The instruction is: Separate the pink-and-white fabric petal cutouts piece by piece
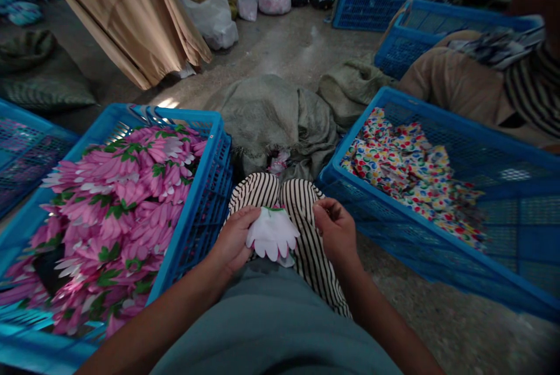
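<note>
My left hand (240, 236) is closed on the left edge of a white fabric flower piece (273, 234) with a scalloped lower edge. A bit of green shows along its top, and pink peeks out beneath. The piece sits over my lap, above black-and-white striped trousers (315, 246). To the right, apart from the fabric, my right hand (336, 224) has its thumb and fingers pinched together; whatever they hold is too small to make out. Pink fabric flowers (131, 188) with green tops and white undersides fill the blue crate at my left.
The blue crate (215, 130) stands close at my left. Another blue crate (394, 200) at my right holds colourful printed fabric pieces (406, 171). Grey-green sacks (275, 112) lie ahead of my knees. A person in a striped sleeve (531, 92) sits beyond the right crate.
</note>
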Available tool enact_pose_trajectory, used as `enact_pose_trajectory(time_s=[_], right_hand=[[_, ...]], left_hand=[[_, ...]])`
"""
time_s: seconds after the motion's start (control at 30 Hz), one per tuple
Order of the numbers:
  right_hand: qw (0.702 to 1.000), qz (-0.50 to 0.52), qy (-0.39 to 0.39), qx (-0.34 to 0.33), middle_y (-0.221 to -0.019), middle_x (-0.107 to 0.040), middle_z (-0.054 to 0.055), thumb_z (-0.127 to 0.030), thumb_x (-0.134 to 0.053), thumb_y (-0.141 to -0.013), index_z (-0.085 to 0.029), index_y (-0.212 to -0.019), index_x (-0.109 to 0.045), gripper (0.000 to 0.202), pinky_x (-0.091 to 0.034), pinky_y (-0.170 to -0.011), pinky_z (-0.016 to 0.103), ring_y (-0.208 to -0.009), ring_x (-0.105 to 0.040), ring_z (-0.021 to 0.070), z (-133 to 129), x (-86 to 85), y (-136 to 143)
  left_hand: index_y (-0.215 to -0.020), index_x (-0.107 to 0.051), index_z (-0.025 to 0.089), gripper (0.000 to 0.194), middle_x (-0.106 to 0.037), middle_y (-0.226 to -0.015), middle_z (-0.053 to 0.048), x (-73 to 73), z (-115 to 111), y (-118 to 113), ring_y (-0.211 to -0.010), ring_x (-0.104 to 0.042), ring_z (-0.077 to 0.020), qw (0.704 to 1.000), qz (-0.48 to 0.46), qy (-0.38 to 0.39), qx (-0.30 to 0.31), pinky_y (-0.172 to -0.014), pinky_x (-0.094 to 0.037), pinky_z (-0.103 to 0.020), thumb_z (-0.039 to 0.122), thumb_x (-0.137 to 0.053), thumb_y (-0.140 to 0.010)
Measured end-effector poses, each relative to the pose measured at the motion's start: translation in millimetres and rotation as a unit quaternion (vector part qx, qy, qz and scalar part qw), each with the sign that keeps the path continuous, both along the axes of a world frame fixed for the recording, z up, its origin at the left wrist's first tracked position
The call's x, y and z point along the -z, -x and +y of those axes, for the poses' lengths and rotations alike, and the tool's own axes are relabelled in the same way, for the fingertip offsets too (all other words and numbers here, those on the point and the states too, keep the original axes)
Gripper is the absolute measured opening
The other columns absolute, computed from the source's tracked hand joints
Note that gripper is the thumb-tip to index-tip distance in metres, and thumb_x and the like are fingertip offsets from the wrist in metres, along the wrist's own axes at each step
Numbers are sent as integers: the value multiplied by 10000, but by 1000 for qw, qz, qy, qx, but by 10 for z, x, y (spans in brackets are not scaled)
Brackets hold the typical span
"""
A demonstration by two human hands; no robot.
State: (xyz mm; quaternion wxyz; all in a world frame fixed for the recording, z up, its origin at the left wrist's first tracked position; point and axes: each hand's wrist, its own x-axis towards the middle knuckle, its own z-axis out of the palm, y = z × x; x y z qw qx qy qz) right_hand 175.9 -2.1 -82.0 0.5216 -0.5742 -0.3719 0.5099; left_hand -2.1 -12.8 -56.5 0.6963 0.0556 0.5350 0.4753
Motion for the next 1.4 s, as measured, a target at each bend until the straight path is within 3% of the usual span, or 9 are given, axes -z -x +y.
enact_pose_trajectory(time_s=[0.1,0.17,0.3,0.43,0.5,0.7,0.87,1.2,1.4], right_hand=[[970,200,57,123,-439,-327,-118,-265,-656,-659,-190,-649,-472,198,-216,-333,156,-327,-240,31,120,61,-337],[945,265,79,173,-514,-447,-104,-334,-676,-630,-187,-693,-494,243,-226,-319,142,-312,-238,6,198,110,-609],[947,260,150,114,-540,-497,-84,-402,-667,-626,-183,-772,-542,291,-197,-284,143,-283,-231,1,184,179,-784],[982,145,118,1,-431,-356,-107,-356,-632,-687,-186,-736,-539,200,-160,-292,154,-302,-253,33,26,141,-312],[987,113,75,-84,-558,-478,-69,-357,-602,-713,-190,-865,-562,229,-218,-328,163,-357,-311,37,-13,85,-56],[949,28,51,-309,-586,-481,-32,-355,-566,-726,-146,-667,-527,221,-314,-457,195,-509,-408,80,-14,-78,142],[903,-9,55,-425,-526,-376,-57,-342,-567,-731,-151,-593,-475,253,-238,-426,193,-472,-323,66,-15,-118,49],[970,30,70,-230,-506,-335,-69,-415,-570,-733,-170,-654,-482,272,-176,-395,198,-432,-244,63,-29,29,-346],[966,115,17,-233,-546,-354,-42,-475,-404,-819,-160,-860,-557,352,-186,-399,203,-445,-263,79,-96,-4,-110]], left_hand=[[-612,-562,126,122,-565,-537,34,-16,8,3,-491,-516,-73,1000,-3,-6,-19,-502,-404,-178,161,-673,-577],[-617,-562,122,131,-561,-539,32,-23,3,9,-495,-514,-70,1000,-7,-10,-22,-498,-398,-171,168,-678,-578],[-637,-549,122,148,-551,-550,33,-26,-16,-15,-492,-500,-62,1000,-24,-15,-13,-480,-385,-162,181,-680,-600],[-647,-520,132,147,-530,-539,37,-43,-41,-101,-477,-481,-61,998,-21,-46,28,-453,-369,-160,205,-647,-661],[-648,-506,137,146,-527,-535,34,-61,-59,-128,-466,-475,-65,997,-13,-60,56,-440,-361,-163,210,-627,-682],[-788,-515,176,202,-591,-672,21,-103,-65,-41,-555,-534,-96,991,3,-86,106,-521,-405,-199,177,-649,-637],[-737,-573,136,153,-566,-653,12,-81,-42,19,-601,-505,-93,933,123,-142,306,-559,-376,-190,241,-653,-659],[-736,-450,180,149,-579,-595,34,-118,-64,-33,-491,-549,-100,988,-43,-65,134,-486,-449,-205,207,-596,-717],[-824,-487,192,133,-633,-707,3,-47,-59,-15,-549,-612,-139,985,-131,-52,102,-499,-504,-253,157,-579,-733]])
